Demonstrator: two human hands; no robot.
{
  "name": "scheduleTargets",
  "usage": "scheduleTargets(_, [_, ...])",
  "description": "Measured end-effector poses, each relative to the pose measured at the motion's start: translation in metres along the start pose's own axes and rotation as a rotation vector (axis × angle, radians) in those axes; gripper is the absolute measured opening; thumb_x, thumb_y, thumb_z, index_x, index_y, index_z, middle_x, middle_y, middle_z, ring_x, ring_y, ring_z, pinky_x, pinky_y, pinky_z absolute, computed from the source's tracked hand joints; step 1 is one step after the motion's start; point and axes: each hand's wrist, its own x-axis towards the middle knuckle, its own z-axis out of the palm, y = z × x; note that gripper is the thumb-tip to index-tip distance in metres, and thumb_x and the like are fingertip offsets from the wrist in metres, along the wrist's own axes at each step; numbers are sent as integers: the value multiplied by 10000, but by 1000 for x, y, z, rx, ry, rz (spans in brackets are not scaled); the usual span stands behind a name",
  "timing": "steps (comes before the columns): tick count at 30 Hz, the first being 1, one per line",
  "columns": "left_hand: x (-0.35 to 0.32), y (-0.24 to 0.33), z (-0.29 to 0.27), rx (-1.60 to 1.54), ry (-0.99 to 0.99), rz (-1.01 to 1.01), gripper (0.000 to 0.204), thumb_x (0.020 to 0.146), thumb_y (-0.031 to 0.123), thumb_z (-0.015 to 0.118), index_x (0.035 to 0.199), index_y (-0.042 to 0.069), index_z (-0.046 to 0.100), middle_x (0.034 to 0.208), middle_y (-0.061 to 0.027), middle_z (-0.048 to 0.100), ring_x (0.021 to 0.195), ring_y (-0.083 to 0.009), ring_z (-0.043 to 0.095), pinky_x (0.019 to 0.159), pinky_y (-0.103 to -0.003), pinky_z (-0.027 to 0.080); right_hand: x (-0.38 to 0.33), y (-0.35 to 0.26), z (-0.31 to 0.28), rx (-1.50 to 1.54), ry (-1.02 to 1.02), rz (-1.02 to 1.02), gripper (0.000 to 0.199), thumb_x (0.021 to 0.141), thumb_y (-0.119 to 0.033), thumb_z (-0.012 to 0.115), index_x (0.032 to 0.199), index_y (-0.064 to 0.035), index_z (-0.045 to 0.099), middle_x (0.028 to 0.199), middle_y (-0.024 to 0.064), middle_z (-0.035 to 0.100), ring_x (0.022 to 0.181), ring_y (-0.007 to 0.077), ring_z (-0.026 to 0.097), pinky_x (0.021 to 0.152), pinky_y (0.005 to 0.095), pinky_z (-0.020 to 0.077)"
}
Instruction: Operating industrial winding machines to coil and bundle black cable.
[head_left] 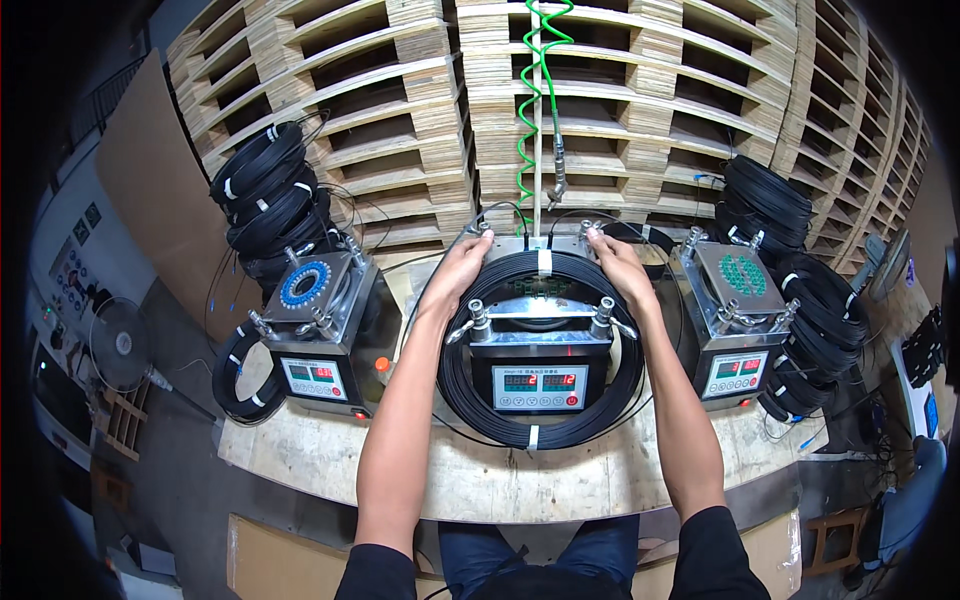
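A box-shaped polishing machine (540, 370) with a metal top and red digits on its display stands in front of me. Around it lies a large coil of black cable (535, 437), tied with white bands. My left hand (460, 268) reaches to its far left corner, closed, thumb by the rear left clamp post (486, 230). At the far right corner, my right hand (622, 266) is likewise closed by the rear right clamp post (588, 228). Fingers of both hands are partly hidden underneath. Green connectors (543, 286) show dimly on the machine's top behind the front bar.
Similar machines flank it: the left one (318, 340) carries blue connectors, the right one (735, 325) green ones. Black cable coils are stacked left (265, 190) and right (765, 205). A green spiral air hose (527, 120) hangs before wooden pallets (390, 90). An orange-capped bottle (382, 366) stands left.
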Motion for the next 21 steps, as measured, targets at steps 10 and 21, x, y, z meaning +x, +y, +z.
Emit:
scheduleTargets(10, [-3,-1,-1,-129,50,-49,626,991,500,581,1328,-27,564,1129,-116,632,994,-201,558,936,-321,438,-9,-12,4,118,-19,65,661,976,-536,579,1365,-2,585,1220,186,675,1106,247,630,972,334,464])
scheduleTargets(21, [5,-8,-6,-41,10,-21,658,994,496,580,1376,-38,532,1215,-166,635,1055,-195,595,926,-310,464,-7,-8,3,-89,31,-26,667,991,-550,526,1391,-17,565,1323,256,621,1251,330,589,1055,357,421])
